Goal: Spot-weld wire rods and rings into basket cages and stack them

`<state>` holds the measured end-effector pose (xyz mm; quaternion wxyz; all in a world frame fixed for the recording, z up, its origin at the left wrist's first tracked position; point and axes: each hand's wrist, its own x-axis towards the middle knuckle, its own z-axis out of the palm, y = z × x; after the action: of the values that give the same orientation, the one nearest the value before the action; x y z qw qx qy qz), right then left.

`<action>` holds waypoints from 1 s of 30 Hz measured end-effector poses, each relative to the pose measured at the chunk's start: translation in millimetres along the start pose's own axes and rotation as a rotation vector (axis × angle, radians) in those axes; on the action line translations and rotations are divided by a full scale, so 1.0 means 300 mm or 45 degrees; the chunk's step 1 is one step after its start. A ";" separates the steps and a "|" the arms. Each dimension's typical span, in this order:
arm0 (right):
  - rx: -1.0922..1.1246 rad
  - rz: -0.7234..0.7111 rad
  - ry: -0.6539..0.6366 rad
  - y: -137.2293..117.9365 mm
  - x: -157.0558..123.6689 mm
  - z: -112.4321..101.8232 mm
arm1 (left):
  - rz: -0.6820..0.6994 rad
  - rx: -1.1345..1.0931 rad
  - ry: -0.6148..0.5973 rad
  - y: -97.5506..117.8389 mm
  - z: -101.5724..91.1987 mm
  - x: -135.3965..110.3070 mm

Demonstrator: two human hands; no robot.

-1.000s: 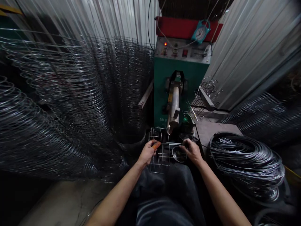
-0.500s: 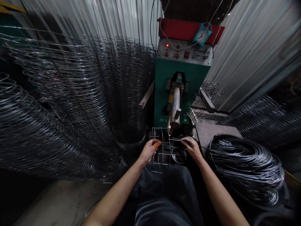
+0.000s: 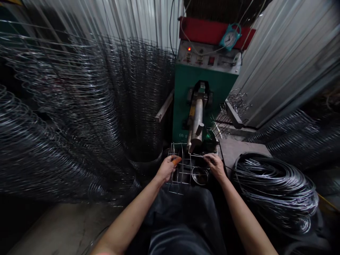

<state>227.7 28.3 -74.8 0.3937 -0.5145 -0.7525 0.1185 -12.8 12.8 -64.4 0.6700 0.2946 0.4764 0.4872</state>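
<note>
**A Small Wire Workshop**

This place is a wire workshop. Lots of wire rings (image 3: 79, 106) are hanging on the left. A big wire coil (image 3: 276, 191) is lying on the right. A green machine (image 3: 199, 88) with switches is standing in the middle, and metal walls (image 3: 287, 46) are closing in around it.

Shiny steel wire cage (image 3: 182, 173)
</note>
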 end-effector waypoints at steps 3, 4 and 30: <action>0.009 0.002 -0.003 0.007 0.004 0.003 | -0.005 0.009 0.013 0.005 0.002 0.005; 0.014 0.003 0.000 0.009 0.005 0.004 | -0.010 0.007 0.022 0.006 0.003 0.007; -0.102 0.121 0.332 0.115 -0.200 -0.133 | 0.066 -0.015 0.025 0.001 0.003 0.029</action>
<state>289.4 -17.5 -96.9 0.4610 -0.5759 -0.6740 0.0390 -11.4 21.2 -66.9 0.6543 0.2979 0.4723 0.5100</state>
